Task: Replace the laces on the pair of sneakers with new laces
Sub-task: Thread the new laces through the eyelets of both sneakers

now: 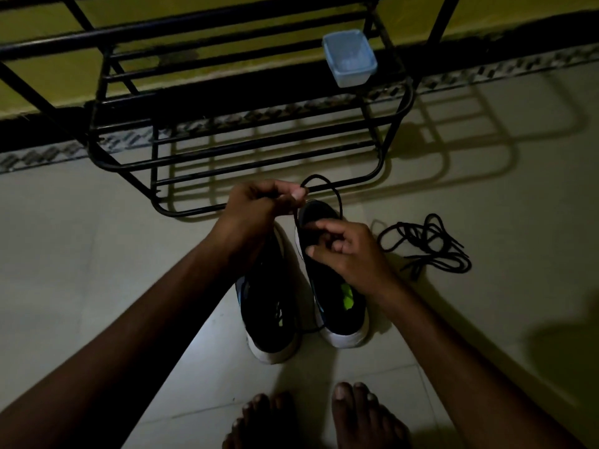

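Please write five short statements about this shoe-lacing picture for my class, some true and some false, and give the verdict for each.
1. The left hand pinches a black lace that loops above the shoes. True.
2. The right hand lies flat on the floor, away from the shoes. False: it is on the right-hand sneaker.
3. A loose bundle of laces lies on the floor to the right of the sneakers. True.
4. The plastic container stands on the floor beside the shoes. False: it sits on the black metal rack.
5. The person wears socks. False: the feet are bare.
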`<state>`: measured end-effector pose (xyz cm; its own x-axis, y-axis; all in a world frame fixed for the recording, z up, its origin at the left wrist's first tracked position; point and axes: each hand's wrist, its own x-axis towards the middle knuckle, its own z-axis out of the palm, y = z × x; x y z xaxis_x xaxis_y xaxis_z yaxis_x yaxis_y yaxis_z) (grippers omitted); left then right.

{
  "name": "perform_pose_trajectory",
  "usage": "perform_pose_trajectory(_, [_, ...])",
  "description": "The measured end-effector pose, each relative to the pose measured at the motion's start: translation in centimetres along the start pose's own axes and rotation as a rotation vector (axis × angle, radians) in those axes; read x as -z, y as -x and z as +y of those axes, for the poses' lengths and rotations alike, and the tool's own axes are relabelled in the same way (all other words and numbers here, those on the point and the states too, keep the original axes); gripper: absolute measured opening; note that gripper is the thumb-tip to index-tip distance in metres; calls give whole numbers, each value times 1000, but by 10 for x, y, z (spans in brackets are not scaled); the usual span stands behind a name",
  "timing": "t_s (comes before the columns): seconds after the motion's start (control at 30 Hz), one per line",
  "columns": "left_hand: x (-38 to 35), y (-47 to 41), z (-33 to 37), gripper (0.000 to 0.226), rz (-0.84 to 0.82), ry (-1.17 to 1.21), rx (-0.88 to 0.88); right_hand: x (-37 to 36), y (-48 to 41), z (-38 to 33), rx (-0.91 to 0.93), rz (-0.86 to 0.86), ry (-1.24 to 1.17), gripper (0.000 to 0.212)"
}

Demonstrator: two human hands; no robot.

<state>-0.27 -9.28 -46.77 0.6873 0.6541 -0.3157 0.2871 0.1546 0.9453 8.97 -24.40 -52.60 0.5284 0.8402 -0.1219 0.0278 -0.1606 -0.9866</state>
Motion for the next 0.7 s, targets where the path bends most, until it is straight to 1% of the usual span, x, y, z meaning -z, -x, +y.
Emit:
perform_pose_trajectory(0.07, [-3, -2, 1, 4, -7, -18, -23, -5, -3, -2, 2, -31, -28, 20])
perform_pose_trajectory(0.17, [-6, -6, -3, 4, -10, -14, -42, -6, -9, 4, 43, 41, 50, 10])
perform_pose_trajectory(0.23, [-7, -10, -7, 7, 16, -23, -71, 2, -10, 9, 35, 128, 91, 12])
perform_pose_trajectory(0.3, [-6, -16, -17, 9, 58, -74, -100, 15, -10, 13, -27, 240, 58, 12])
perform_pose_trajectory(0.4, [-3, -22, -42, 16, 48, -265, -87, 41, -10, 17, -100, 463, -29, 7])
perform_pose_trajectory(0.47, [-6, -20, -60, 13, -5, -418, -54, 55, -10, 23, -166, 540, -71, 10])
perform_pose_trajectory(0.53, [-14, -12, -74, 8, -43, -487, -12, 60, -9, 31, -238, 536, -104, 14])
perform_pose_trajectory(0.6, [-25, -3, -83, 5, -70, -479, -9, 58, -6, 36, -290, 503, -110, 15])
perform_pose_trajectory(0.7, [-37, 4, -89, 4, -76, -466, 0, 49, -5, 38, -327, 466, -190, 17])
